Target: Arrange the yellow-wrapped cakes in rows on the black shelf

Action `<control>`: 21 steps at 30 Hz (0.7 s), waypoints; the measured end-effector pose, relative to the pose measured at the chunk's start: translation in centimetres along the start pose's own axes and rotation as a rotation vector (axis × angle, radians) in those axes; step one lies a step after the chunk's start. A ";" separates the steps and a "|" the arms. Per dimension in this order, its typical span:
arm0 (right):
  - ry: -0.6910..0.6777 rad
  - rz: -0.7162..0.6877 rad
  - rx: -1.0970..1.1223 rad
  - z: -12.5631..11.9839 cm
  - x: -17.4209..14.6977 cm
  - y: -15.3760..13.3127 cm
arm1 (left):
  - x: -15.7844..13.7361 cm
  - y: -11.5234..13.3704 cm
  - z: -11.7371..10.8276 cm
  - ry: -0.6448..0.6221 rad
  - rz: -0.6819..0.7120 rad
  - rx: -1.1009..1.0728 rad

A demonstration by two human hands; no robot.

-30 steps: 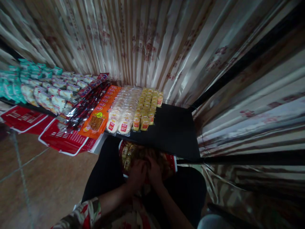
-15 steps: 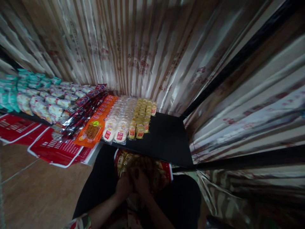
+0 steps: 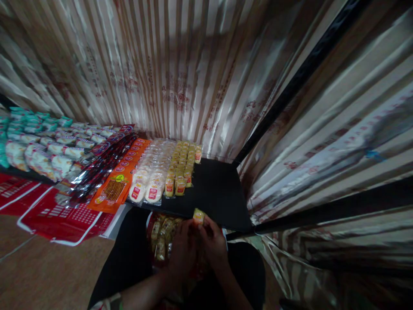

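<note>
My right hand (image 3: 214,245) pinches a small yellow wrapped snack (image 3: 198,216) between thumb and fingers, just in front of the black shelf's (image 3: 219,185) near edge. Close beside it on the left is my left hand (image 3: 182,249), its fingers curled together with the tips by the snack. Whether it grips anything is hidden. Under both hands, between my legs, lies an open red bag (image 3: 149,219) of wrapped yellow snacks (image 3: 160,241). Matching yellow snacks (image 3: 180,172) stand in rows on the shelf.
Left of the yellow rows lie round white wrapped crackers (image 3: 153,189), an orange snack bag (image 3: 112,189), dark shiny packets (image 3: 97,163), white packets (image 3: 48,155) and teal packets (image 3: 29,120). Red bags (image 3: 67,219) hang below. Behind is a striped curtain (image 3: 187,86), with a black pole (image 3: 274,112) at right.
My hands have come up out of the bag toward the shelf edge, and a yellow wrapped snack now shows in my right fingers. The view has shifted slightly.
</note>
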State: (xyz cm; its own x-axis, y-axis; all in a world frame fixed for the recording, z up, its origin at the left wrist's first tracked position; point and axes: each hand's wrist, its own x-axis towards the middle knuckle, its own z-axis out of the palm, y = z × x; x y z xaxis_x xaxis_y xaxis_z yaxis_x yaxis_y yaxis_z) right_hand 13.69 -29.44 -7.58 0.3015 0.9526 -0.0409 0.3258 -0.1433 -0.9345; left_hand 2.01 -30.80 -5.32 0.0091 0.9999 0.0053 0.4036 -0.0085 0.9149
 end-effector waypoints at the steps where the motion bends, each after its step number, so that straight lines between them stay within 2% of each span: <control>1: -0.007 -0.015 0.025 -0.3 0.9 -0.3 | 0.8 0.6 0.2 0.002 0.008 -0.004; 5: -0.002 -0.047 0.102 -0.8 4.7 -1.1 | 4.2 2.0 1.4 0.005 0.093 -0.039; 8: 0.083 -0.106 0.078 -0.7 7.7 -1.2 | 6.9 2.4 2.8 0.022 0.151 -0.054; 14: 0.164 -0.153 0.012 0.1 14.1 -1.0 | 12.0 3.7 5.5 0.023 -0.089 -0.081; 21: 0.161 -0.242 -0.007 1.6 21.2 -1.6 | 17.2 4.8 7.6 0.040 -0.123 -0.212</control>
State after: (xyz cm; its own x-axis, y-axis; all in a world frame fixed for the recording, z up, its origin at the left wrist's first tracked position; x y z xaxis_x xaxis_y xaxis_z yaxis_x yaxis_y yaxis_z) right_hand 18.09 -8.63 -7.57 0.3525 0.9044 0.2405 0.4115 0.0810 -0.9078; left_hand 11.09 -13.66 -3.95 -0.0662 0.9928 -0.0995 0.1988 0.1108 0.9737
